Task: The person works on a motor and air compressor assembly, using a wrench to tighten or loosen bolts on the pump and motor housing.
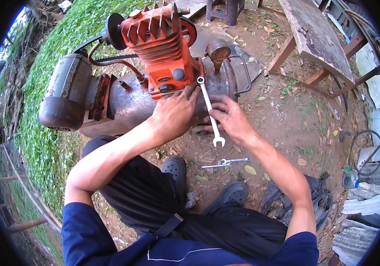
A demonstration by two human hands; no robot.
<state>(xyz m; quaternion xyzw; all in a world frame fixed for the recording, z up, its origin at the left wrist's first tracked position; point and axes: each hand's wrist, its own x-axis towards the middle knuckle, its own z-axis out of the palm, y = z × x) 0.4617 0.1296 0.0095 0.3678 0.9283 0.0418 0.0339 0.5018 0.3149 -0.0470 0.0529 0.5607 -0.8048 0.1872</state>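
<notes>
A combination wrench (212, 116) slants down across the side of the air compressor, its ring end up by the base of the orange pump (169, 66) and its open jaw low. My right hand (230, 117) is closed around the wrench's lower shank. My left hand (175, 111) reaches to the pump's foot, fingers bunched beside the ring end; what its fingertips hold, if anything, is hidden. Under the pump lies the rusty steel tank (130, 107), partly covered by my hands. A pressure gauge (218, 51) stands on the tank right of the pump.
A grey electric motor (63, 91) sits at the tank's left end. More wrenches (225, 163) lie on the dirt near my shoes. At the upper right stands a wooden table (316, 40). A dark crumpled heap (323, 195) and corrugated sheets (362, 221) are at lower right.
</notes>
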